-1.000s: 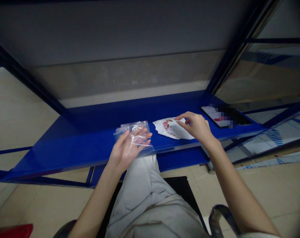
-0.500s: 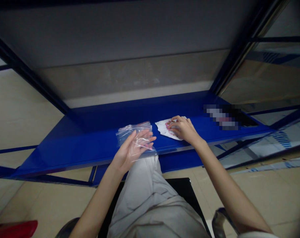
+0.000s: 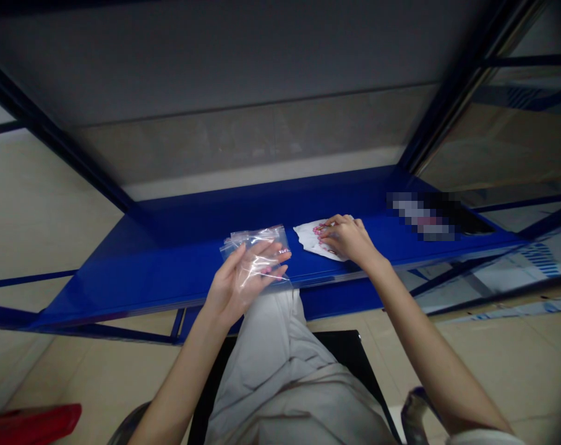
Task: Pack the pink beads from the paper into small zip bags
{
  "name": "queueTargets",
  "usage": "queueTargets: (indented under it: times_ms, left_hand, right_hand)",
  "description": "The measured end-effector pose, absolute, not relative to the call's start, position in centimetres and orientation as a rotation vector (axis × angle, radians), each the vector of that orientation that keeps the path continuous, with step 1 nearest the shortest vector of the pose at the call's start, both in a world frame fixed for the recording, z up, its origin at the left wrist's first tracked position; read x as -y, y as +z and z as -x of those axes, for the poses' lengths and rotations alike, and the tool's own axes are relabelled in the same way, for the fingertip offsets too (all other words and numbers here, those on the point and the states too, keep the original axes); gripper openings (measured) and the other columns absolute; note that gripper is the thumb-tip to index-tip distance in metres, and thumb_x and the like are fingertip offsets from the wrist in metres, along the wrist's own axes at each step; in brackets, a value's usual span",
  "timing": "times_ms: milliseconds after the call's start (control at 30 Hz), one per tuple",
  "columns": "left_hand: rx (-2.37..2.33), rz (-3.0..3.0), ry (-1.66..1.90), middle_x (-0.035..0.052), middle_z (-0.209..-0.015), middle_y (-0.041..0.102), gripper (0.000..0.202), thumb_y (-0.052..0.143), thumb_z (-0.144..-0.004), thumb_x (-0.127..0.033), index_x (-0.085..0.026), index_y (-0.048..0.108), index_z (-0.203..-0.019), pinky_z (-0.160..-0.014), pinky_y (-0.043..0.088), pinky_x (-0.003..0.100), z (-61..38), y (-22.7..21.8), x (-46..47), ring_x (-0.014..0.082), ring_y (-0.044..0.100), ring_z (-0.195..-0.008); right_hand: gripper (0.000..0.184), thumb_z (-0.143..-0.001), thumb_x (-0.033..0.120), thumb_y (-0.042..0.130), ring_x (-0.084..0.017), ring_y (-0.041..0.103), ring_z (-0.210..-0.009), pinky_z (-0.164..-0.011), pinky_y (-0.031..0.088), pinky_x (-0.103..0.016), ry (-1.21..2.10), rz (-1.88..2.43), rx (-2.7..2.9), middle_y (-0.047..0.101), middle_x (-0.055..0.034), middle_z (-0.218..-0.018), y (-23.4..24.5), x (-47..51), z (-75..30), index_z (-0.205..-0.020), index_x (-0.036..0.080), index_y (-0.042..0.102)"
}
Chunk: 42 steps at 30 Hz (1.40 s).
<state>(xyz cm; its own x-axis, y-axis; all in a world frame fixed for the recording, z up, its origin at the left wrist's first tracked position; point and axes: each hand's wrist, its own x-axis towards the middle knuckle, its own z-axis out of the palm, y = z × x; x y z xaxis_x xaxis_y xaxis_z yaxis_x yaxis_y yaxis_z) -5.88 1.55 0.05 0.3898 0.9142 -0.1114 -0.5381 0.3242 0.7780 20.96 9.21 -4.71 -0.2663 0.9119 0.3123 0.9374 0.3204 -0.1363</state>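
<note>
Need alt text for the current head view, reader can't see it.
A person's left hand holds clear plastic bags at the front edge of a blue shelf. The right hand has its fingertips down at small pink and brown pieces on a white sheet.

My right hand (image 3: 349,240) covers part of the white paper (image 3: 308,238); whether it grips any pink pieces (image 3: 316,230), I cannot determine. Item at right (image 3: 419,216): pixelated. Red object (image 3: 34,424): cut by left edge.
</note>
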Motion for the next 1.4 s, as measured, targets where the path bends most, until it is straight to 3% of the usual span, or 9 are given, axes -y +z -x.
queueTargets:
  times_ms: [200,367,533,667,1000,1200,1400]
  left_hand:
    - [-0.626,-0.887,1.052,0.0084,-0.112,0.068,0.034,0.052,-0.084,-0.044,-0.021,0.07,-0.101,-0.097,0.045,0.045,5.3,0.7,-0.9,0.0287,0.06,-0.111]
    - [-0.808,-1.178,1.056,0.0096,-0.118,0.066,0.034,0.069,-0.074,-0.029,-0.021,0.068,-0.107,-0.094,0.048,0.042,4.7,0.5,-0.5,0.0276,0.059,-0.112]
    - [-1.003,-1.652,1.249,0.0084,-0.116,0.065,0.038,0.073,-0.07,-0.023,-0.021,0.067,-0.108,-0.1,0.043,0.039,4.4,-0.3,-0.6,0.0233,0.057,-0.112]
    - [-1.099,-1.963,1.363,0.0076,-0.112,0.066,0.04,0.072,-0.072,-0.022,-0.022,0.065,-0.111,-0.096,0.045,0.038,4.2,-0.2,-0.6,0.0222,0.059,-0.107]
    - [-1.289,-2.326,1.328,0.0053,-0.111,0.068,0.04,0.068,-0.074,-0.022,-0.026,0.063,-0.113,-0.096,0.042,0.042,4.1,-0.4,-0.3,0.0243,0.06,-0.106]
    - [-1.254,-2.399,1.346,0.0072,-0.105,0.07,0.033,0.068,-0.075,-0.021,-0.021,0.065,-0.108,-0.094,0.043,0.043,3.5,-0.5,-0.3,0.0244,0.062,-0.102]
    - [-1.14,-2.113,1.365,0.008,-0.109,0.068,0.038,0.069,-0.075,-0.022,-0.02,0.064,-0.112,-0.091,0.047,0.036,3.1,-0.5,-0.5,0.0214,0.062,-0.102]
  right_hand:
    - [0.012,-0.077,0.03,0.063,-0.026,0.053,-0.096,-0.077,0.033,-0.038,-0.043,1.67,2.251,0.063,-0.0061,-0.107,-4.2,-8.9,-20.9,-0.078,0.025,0.074]
    - [0.011,-0.076,0.03,0.064,-0.026,0.055,-0.093,-0.077,0.037,-0.039,-0.037,1.632,2.171,0.063,-0.0064,-0.104,-1.4,-7.8,-20.4,-0.075,0.024,0.074]
    - [0.011,-0.075,0.03,0.067,-0.021,0.059,-0.093,-0.082,0.043,-0.036,0.279,1.174,2.066,0.06,-0.0063,-0.108,3.4,-4.6,-18.4,-0.081,0.022,0.072]
    - [0.008,-0.076,0.027,0.067,-0.017,0.059,-0.093,-0.083,0.045,-0.031,0.497,0.939,2.096,0.059,-0.0053,-0.109,5.3,-2.3,-16.4,-0.08,0.021,0.07]
    - [0.009,-0.077,0.027,0.068,-0.019,0.057,-0.094,-0.082,0.045,-0.035,0.31,1.02,2.184,0.059,-0.0048,-0.113,4.9,-1.2,-15.0,-0.084,0.026,0.073]
    - [0.007,-0.075,0.024,0.07,-0.023,0.056,-0.093,-0.081,0.044,-0.039,0.171,1.167,2.25,0.062,-0.0068,-0.108,4.4,-1.4,-14.7,-0.081,0.022,0.073]
    - [0.016,-0.086,0.026,0.057,-0.019,0.055,-0.102,-0.088,0.044,-0.035,0.448,0.974,2.179,0.059,-0.0048,-0.117,4.2,-1.8,-14.4,-0.088,0.024,0.073]
